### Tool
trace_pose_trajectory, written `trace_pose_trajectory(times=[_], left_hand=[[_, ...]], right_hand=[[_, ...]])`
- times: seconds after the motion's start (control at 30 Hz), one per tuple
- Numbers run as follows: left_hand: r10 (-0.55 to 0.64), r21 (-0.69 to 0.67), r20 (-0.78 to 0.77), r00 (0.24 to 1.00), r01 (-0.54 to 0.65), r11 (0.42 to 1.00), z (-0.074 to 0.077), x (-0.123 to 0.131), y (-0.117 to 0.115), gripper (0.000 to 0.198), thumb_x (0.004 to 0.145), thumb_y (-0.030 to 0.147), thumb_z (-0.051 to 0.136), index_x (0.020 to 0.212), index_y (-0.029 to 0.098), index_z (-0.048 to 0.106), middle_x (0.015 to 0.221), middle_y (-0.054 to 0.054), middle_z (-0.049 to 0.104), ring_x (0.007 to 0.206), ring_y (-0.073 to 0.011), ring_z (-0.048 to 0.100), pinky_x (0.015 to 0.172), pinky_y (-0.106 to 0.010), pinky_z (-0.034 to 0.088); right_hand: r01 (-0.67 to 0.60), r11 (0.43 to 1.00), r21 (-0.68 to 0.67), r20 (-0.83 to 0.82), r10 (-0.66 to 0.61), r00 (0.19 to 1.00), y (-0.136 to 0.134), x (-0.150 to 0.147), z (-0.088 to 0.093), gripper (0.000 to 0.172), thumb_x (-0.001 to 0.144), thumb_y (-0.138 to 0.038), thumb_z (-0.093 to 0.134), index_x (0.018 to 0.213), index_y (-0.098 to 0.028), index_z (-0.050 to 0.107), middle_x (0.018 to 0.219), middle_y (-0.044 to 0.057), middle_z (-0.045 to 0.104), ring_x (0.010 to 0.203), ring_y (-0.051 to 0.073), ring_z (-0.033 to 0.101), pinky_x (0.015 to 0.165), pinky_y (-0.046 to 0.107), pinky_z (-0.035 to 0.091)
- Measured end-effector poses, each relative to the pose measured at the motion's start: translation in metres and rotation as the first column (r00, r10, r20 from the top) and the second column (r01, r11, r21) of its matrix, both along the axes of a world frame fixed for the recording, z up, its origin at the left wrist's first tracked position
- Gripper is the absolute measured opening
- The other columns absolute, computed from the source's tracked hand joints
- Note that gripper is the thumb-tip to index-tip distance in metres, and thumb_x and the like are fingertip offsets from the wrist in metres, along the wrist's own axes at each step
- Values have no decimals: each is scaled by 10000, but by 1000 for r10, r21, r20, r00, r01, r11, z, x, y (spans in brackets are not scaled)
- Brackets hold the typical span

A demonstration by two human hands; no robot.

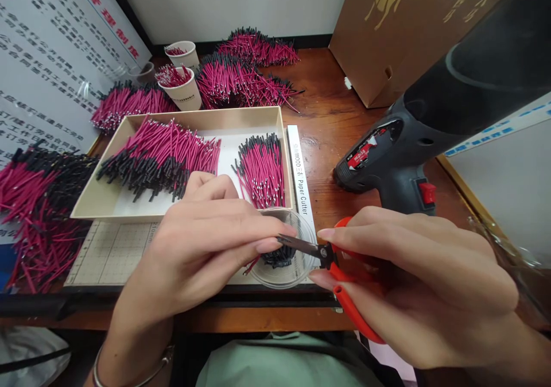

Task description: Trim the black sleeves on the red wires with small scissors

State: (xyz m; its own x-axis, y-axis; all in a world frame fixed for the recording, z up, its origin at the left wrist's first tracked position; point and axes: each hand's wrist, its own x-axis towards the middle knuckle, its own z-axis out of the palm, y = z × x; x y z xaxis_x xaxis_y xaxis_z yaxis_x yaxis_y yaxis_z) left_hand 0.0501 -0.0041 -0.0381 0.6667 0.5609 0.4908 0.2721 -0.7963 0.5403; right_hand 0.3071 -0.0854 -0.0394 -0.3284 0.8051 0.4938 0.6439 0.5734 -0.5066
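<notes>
My right hand (417, 283) is closed round small red-handled scissors (344, 292), whose dark blades (301, 244) point left. My left hand (206, 243) is pinched at the blade tips, above a clear round dish (293, 275) holding short black cut pieces and a pink wire end. What the left fingers pinch is hidden. Behind the hands a shallow beige tray (241, 120) holds two bunches of pink wires (262, 169) with black sleeves.
A black heat gun (400, 151) with a red switch lies at right on the wooden table. Paper cups (185, 88) and heaps of pink wires sit at the back and left. A paper cutter ruler (299, 169) borders the tray. A cardboard box (387, 37) stands behind.
</notes>
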Motion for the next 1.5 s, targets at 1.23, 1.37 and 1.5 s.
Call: trace_pose_trajectory(times=[1.23,1.37,1.5], left_hand=[[29,-51,81,996,-25,998,-1,0,-5,228,1191,420,606,1052,293,734,837,104,789,737,-151,501,814,-432,416],[23,-47,85,996,-19,999,0,0,-4,224,1190,402,611,1052,288,746,849,101,797,727,-149,505,799,-432,409],[26,-41,92,995,-22,999,-2,-1,-4,223,1185,397,622,1043,278,746,853,95,800,723,-145,515,808,-433,411]], right_hand=[[-3,999,36,-12,3,1000,-2,2,0,162,991,-166,774,1112,-216,679,755,-28,601,594,133,538,504,336,399],[-19,1000,-3,-48,19,999,-2,1,2,183,973,-109,750,1094,-223,673,740,-21,583,580,149,540,497,352,394],[-28,1000,10,-53,28,998,-3,2,2,180,975,-128,758,1109,-219,679,737,-23,572,579,148,532,497,352,386]])
